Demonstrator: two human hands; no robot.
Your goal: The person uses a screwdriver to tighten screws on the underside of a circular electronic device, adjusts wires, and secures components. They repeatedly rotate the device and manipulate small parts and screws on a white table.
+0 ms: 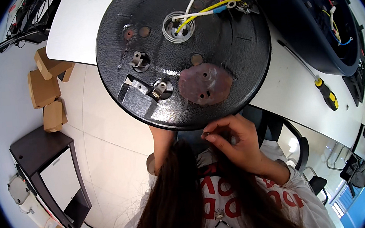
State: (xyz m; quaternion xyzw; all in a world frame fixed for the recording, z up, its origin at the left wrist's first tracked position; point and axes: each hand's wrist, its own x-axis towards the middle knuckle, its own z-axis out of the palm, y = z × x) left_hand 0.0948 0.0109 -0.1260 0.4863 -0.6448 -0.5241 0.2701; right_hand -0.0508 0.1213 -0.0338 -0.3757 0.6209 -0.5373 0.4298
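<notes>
A round black metal base plate (163, 102) hangs over the near table edge. My left hand is beneath it; only the wrist and forearm (163, 145) show, so its fingers are hidden. Just below the plate's near rim, my right hand (241, 141) pinches a tiny dark piece (205, 135) between thumb and finger, too small to name. White and yellow wires (201, 14) run from a coiled clear sleeve (178, 26) in the plate's centre hole. Metal brackets (160, 88) and a reddish-brown oval patch (206, 85) sit on the plate's nearer half.
A screwdriver (326, 94) with a yellow-black handle lies on the white table (295, 88) to the right. Behind it stands a large dark blue housing (289, 27) with loose wires. Cardboard boxes (44, 88) and a dark cabinet (39, 147) are at the left.
</notes>
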